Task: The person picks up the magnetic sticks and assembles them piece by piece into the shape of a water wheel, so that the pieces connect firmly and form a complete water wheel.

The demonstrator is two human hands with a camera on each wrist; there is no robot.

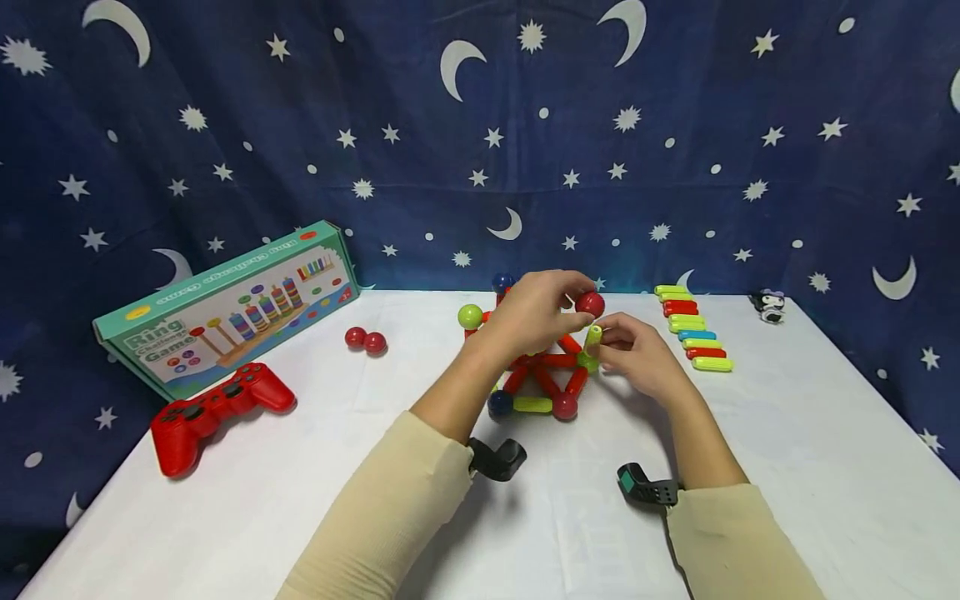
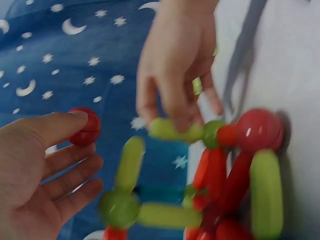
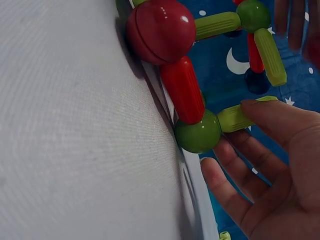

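At lower right of the head view, tabletop (image 1: 817,450) gives passage outside the right sleeve (image 1: 727,542); another lane lies between the red gamepad (image 1: 223,415) and left sleeve (image 1: 382,508); the left hand (image 1: 532,312) and right hand (image 1: 639,357) hem in the ball-and-rod structure (image 1: 558,361) at centre; the Ring Challenge Game box (image 1: 247,308) walls off mid-left; loose rods (image 1: 686,319) obstruct right of centre.

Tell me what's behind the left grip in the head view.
Past the left grip, parts of the ball-and-rod structure show: a lime-green ball, a dark-blue ball and red rods. Whatever lies directly behind the grip is covered.
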